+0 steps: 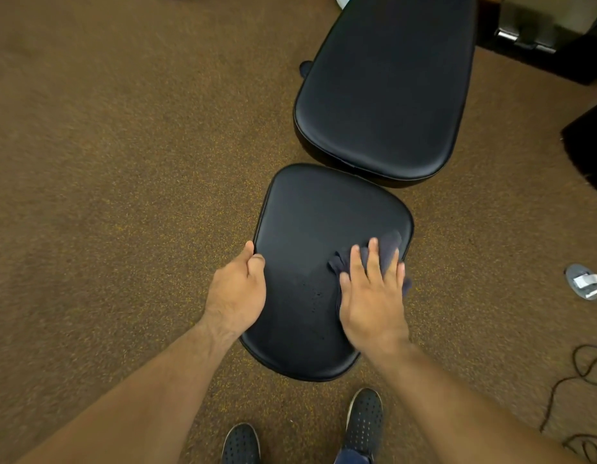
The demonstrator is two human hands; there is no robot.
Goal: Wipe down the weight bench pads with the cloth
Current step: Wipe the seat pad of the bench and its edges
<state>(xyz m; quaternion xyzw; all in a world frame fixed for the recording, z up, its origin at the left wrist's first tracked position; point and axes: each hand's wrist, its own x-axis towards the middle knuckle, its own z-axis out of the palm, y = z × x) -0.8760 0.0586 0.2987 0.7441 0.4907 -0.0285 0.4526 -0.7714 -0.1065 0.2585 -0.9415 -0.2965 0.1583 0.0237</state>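
Note:
The black seat pad (310,222) of the weight bench lies just below me, with the longer black back pad (387,95) beyond it at the upper right. My right hand (374,296) presses flat, fingers spread, on a dark grey cloth (387,246) near the seat pad's right edge. Most of the cloth is hidden under the palm. My left hand (238,293) grips the seat pad's left rim, thumb on top. A few wet specks show on the pad between the hands.
Brown speckled carpet (123,162) surrounds the bench. My two dark shoes (364,420) stand just before the seat pad. A black cable (578,373) and a small grey disc (583,281) lie on the floor at right. Dark equipment (585,152) sits at the right edge.

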